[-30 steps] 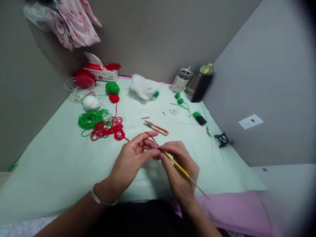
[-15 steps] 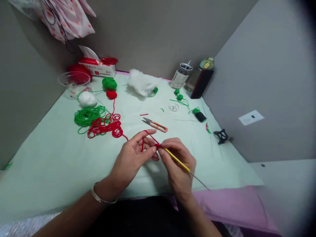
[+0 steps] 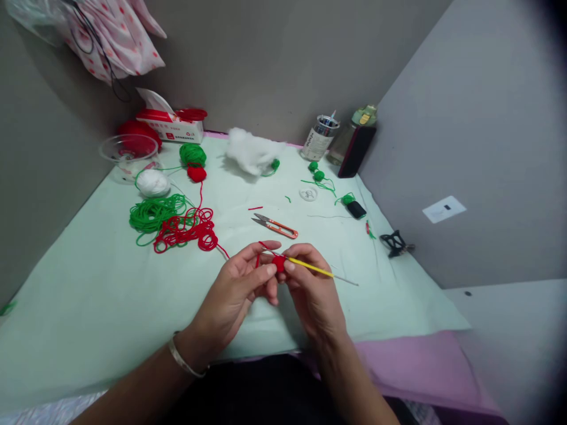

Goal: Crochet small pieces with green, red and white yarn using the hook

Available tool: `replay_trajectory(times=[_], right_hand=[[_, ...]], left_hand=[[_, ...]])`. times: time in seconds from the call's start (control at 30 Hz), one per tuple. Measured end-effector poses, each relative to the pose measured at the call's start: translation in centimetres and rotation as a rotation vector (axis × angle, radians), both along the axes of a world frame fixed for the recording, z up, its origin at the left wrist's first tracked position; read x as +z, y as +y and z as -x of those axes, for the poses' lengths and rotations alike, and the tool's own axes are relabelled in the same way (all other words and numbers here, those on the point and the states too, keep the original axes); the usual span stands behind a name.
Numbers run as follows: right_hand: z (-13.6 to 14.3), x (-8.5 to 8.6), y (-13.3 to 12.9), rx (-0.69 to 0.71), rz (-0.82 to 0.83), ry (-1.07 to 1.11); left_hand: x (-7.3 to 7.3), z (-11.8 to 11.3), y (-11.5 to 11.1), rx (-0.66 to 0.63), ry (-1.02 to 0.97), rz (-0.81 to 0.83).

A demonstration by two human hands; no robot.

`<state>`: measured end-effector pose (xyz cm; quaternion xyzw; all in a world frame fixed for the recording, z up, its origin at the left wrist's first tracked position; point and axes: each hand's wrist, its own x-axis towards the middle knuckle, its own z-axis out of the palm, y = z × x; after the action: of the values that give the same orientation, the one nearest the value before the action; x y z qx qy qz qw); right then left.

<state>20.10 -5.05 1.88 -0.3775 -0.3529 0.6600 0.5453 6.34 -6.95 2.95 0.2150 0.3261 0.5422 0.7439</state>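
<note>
Between my two hands is a small red crochet piece point(image 3: 279, 263). My left hand point(image 3: 241, 280) pinches its left side, and red yarn point(image 3: 258, 260) runs over the raised index finger. My right hand point(image 3: 312, 289) is closed on a crochet hook with a yellow handle point(image 3: 310, 267), its thumb also against the red piece. The hook's metal tip lies at the top of the piece by the yarn; its other thin metal end points right. From my left hand the yarn trails to a loose red tangle point(image 3: 186, 229). Orange thread snips point(image 3: 277, 226) lie just beyond my hands.
Green yarn point(image 3: 153, 213), a white yarn ball point(image 3: 153, 183) and a clear plastic tub point(image 3: 128, 156) sit at the left. White stuffing point(image 3: 250, 152) lies at the back. A can point(image 3: 319, 139), bottle point(image 3: 348, 139) and black stand point(image 3: 397, 243) are to the right.
The hook has swung from a steep slant to nearly level, its tip now over the red piece. More of the red piece shows between my fingers. The view has shifted slightly.
</note>
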Motion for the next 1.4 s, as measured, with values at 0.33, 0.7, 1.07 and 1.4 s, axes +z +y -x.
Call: replay_trajectory(times=[0.33, 0.7, 1.07, 1.4], right_hand=[[-0.6, -1.1, -0.3, -0.028, -0.195, -0.245], [-1.9, -1.0, 0.0, 0.024, -0.290, -0.226], [-4.4, 0.6, 0.4, 0.057, -0.276, 0.022], [-5.7, 0.1, 0.8, 0.108, -0.181, 0.128]], left_hand=[[-0.1, 0.2, -0.1, 0.041, 0.037, 0.042], [-0.1, 0.3, -0.2, -0.078, 0.089, -0.023], [1.0, 4.6, 0.8, -0.271, 0.634, -0.318], [0.8, 22.2, 10.6, 0.369, 1.644, -0.427]])
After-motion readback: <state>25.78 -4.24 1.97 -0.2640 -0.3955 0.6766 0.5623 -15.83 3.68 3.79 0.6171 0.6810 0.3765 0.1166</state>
